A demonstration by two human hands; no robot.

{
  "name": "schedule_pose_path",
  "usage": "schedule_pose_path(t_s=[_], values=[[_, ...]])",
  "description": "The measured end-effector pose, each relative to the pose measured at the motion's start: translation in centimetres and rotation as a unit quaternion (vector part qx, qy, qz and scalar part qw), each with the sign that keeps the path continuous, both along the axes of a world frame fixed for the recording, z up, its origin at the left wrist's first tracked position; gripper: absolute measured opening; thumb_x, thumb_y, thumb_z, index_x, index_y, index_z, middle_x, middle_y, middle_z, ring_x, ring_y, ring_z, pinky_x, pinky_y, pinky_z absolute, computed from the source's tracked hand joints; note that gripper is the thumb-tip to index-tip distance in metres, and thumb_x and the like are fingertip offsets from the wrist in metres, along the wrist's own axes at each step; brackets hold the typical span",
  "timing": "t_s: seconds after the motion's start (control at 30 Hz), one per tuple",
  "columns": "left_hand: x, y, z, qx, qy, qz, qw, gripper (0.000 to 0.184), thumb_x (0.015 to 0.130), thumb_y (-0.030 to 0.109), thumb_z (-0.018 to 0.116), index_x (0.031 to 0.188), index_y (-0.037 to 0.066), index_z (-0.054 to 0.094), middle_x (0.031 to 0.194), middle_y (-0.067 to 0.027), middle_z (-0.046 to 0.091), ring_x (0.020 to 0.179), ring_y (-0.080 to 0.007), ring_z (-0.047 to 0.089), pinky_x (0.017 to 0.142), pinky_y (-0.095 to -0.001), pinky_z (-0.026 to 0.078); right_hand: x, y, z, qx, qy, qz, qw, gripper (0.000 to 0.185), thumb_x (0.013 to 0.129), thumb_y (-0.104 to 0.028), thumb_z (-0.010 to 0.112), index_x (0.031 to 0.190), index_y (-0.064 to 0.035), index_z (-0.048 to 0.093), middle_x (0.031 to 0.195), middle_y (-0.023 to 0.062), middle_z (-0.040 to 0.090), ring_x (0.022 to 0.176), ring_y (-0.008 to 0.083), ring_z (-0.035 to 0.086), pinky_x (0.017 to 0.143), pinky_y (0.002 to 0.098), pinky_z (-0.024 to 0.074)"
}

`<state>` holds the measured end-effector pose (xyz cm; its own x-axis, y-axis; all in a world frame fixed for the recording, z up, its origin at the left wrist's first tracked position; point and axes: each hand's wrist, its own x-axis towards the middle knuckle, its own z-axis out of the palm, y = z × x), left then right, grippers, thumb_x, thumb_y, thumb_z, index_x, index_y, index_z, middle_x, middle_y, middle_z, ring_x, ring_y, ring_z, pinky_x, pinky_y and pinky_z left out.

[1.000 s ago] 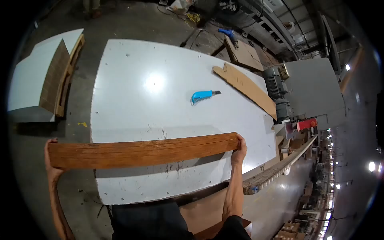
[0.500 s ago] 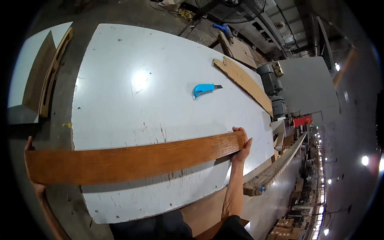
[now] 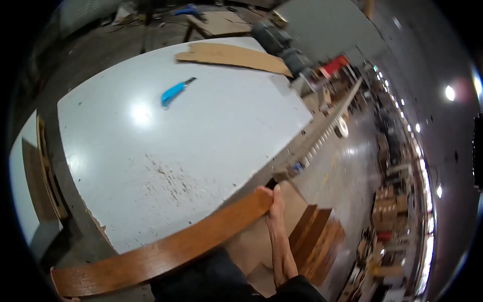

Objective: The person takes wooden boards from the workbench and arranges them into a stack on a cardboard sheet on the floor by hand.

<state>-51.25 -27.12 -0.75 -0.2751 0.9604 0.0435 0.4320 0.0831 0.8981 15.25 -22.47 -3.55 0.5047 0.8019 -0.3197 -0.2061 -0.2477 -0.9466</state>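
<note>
near edge of the white table [image 3: 226, 116]: across it, in this view, spans a brown board [image 3: 151, 259], best steadied evenly from both ends, clear of the rim. a cardboard strip [image 3: 231, 55] lies at the table's far side. the 2 hands are well apart: the right hand [image 3: 274, 200] clamps the board's right end; the left hand [image 3: 70, 299], mostly cropped, shows at the other, grip unclear. a blue knife [image 3: 173, 94] lies on the table.

Industrial workshop, factory-sized. Wide concrete floor [image 3: 347, 156], ceiling lamps [image 3: 450, 93] trailing far back. Grey machine housing [image 3: 327, 30] with electric motors [image 3: 271, 38] alongside. Scuffed white worktable [image 3: 110, 146] carrying a blue utility knife [image 3: 173, 94]. Wood-grain plank [image 3: 161, 255] at its near edge, more brown planks [image 3: 314, 241] stacked beside. Loaded pallet [image 3: 50, 173] at left; cardboard boxes [image 3: 387, 206] piled along the far right.
</note>
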Motion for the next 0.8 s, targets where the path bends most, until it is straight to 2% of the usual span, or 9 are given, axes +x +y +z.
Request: schedule_pose_path(t_s=[0.07,0.17,0.37,0.43,0.63,0.67,0.73,0.77,0.8], values=[[1.7,2.6,3.9,-0.015,0.000,-0.048,0.999,0.127,0.048,0.063,0.083,0.144,0.001,0.026,0.140,-0.0137,0.039,0.129,-0.0262,0.040,0.108,-0.0392,0.033,1.6,-7.6,0.4,-0.060,0.028,-0.068,0.996,0.065,0.099,-0.052,0.034,0.103,0.0047,0.066,0.101,0.0144,0.068,0.096,0.0244,0.062,0.090,0.0349,0.0466],[5.6,7.0,9.2,-0.022,0.000,-0.132,0.991,0.129,0.044,0.062,0.084,0.143,0.001,0.028,0.137,-0.0139,0.041,0.128,-0.0264,0.042,0.107,-0.0393,0.034,2.3,-16.6,1.9,-0.102,0.022,-0.173,0.979,0.063,0.099,-0.050,0.034,0.104,0.0032,0.067,0.101,0.0136,0.068,0.096,0.0243,0.062,0.090,0.0353,0.0462],[17.9,13.7,16.8,-0.015,0.016,-0.314,0.949,0.134,0.036,0.061,0.088,0.140,0.001,0.031,0.133,-0.0143,0.045,0.125,-0.0267,0.045,0.105,-0.0397,0.036,5.0,-32.2,0.8,-0.040,0.052,-0.360,0.931,0.059,0.100,-0.046,0.035,0.104,0.0020,0.067,0.102,0.0137,0.067,0.099,0.0240,0.060,0.089,0.0363,0.0463],[22.4,15.4,18.8,-0.018,0.020,-0.371,0.928,0.135,0.033,0.061,0.089,0.140,0.000,0.032,0.131,-0.0144,0.046,0.124,-0.0268,0.046,0.105,-0.0398,0.037,4.5,-35.1,2.0,-0.016,0.066,-0.429,0.901,0.062,0.098,-0.051,0.036,0.105,0.0030,0.067,0.101,0.0130,0.067,0.094,0.0247,0.062,0.087,0.0357,0.0481],[42.5,19.1,22.4,0.019,0.085,-0.503,0.860,0.136,0.027,0.061,0.091,0.137,0.000,0.038,0.126,-0.0128,0.050,0.119,-0.0259,0.049,0.101,-0.0389,0.041,5.4,-44.3,-2.4,0.008,0.149,-0.600,0.786,0.064,0.100,-0.050,0.030,0.106,0.0025,0.066,0.100,0.0136,0.067,0.095,0.0267,0.061,0.085,0.0391,0.0494],[46.4,19.3,22.6,0.033,0.088,-0.519,0.850,0.136,0.026,0.061,0.091,0.136,0.000,0.039,0.125,-0.0121,0.051,0.118,-0.0257,0.050,0.100,-0.0385,0.042,5.9,-45.2,-3.5,0.022,0.157,-0.605,0.780,0.063,0.100,-0.049,0.029,0.107,0.0023,0.066,0.105,0.0145,0.065,0.097,0.0279,0.060,0.085,0.0401,0.0490],[53.7,21.7,22.0,0.076,0.118,-0.573,0.807,0.138,0.021,0.062,0.090,0.134,0.000,0.041,0.124,-0.0113,0.051,0.117,-0.0255,0.051,0.099,-0.0378,0.042,8.2,-45.7,-5.6,0.030,0.191,-0.632,0.751,0.064,0.100,-0.048,0.029,0.109,0.0034,0.065,0.107,0.0154,0.065,0.100,0.0292,0.059,0.092,0.0396,0.0460],[58.0,21.7,22.4,0.080,0.127,-0.589,0.794,0.136,0.021,0.057,0.091,0.134,0.000,0.042,0.121,-0.0113,0.052,0.115,-0.0256,0.052,0.098,-0.0377,0.042,8.8,-46.1,-6.6,0.029,0.211,-0.646,0.734,0.064,0.100,-0.048,0.029,0.110,0.0039,0.065,0.108,0.0159,0.065,0.102,0.0298,0.058,0.095,0.0394,0.0444],[62.3,21.6,22.8,0.084,0.135,-0.604,0.781,0.134,0.020,0.052,0.092,0.134,0.000,0.043,0.118,-0.0113,0.054,0.113,-0.0256,0.053,0.098,-0.0375,0.042,9.4,-46.5,-7.9,0.024,0.213,-0.661,0.719,0.064,0.100,-0.049,0.029,0.109,0.0032,0.065,0.110,0.0161,0.064,0.101,0.0297,0.058,0.093,0.0400,0.0454]])
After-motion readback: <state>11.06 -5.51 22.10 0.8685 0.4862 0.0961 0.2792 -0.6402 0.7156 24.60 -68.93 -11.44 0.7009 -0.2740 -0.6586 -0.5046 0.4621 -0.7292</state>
